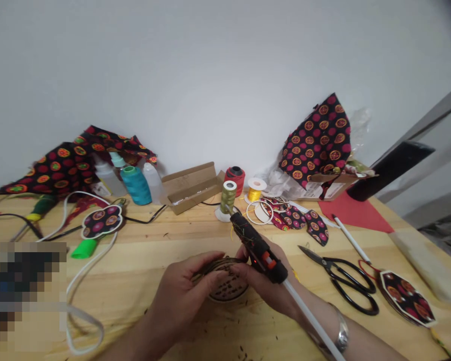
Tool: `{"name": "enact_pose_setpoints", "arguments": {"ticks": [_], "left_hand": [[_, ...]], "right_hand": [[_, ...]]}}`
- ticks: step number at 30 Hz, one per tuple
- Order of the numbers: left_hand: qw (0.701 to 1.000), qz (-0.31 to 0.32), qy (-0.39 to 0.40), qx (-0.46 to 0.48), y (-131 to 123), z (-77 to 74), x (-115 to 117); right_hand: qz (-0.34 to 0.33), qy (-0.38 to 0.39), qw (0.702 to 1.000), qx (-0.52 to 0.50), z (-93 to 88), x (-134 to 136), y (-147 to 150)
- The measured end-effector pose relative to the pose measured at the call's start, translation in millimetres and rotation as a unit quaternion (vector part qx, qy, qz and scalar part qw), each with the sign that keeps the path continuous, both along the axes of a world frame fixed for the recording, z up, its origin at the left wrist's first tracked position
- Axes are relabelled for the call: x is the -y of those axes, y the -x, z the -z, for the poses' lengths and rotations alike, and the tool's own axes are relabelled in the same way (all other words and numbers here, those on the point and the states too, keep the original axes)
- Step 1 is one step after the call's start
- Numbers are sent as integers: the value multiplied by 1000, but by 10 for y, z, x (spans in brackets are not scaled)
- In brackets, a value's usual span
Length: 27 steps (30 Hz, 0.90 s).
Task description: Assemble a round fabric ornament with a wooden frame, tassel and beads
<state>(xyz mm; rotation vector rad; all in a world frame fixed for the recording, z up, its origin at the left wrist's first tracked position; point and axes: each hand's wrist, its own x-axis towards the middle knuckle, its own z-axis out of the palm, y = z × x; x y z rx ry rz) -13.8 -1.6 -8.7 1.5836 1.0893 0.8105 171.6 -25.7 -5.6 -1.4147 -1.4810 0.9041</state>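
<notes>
My left hand (182,288) closes its fingers and thumb around the left side of a dark round openwork disc (229,291), held just above the table. My right hand (272,283) pinches the disc's right edge with its thumb. A black hot glue gun (257,245) with an orange part and a small red light also sits in my right hand; its handle is hidden. Its nozzle points up and away, and a long white glue stick (308,316) comes out of its back, over my wrist. Below the disc, dark crumbs lie on the wood.
Scissors (342,278) and an octagonal fabric piece (408,298) lie at the right. Thread spools (229,195), a cardboard box (191,188) and bottles line the back. A flower-shaped fabric piece (102,220), green cap (83,248) and white cord (73,281) are at the left.
</notes>
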Motion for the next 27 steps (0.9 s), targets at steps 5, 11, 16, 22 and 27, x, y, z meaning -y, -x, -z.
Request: {"name": "enact_pose_setpoints", "arguments": {"ticks": [5,11,16,22,27], "left_hand": [[999,-40,8,-1,24,7,-17],[996,-82,-35,2,30,-52,-20],[987,-95,-109,-73,83,-5,-73],[984,-65,-134,-95,134,-39,-159],[992,-121,-40,-17,89,-99,-115]], "right_hand": [[24,-2,1000,-14,9,-24,-11],[35,4,999,-31,11,-52,-46],[41,-7,998,-37,-29,-71,-56],[37,7,999,-30,-31,-67,-60],[-9,17,1000,-25,21,-46,-64]]}}
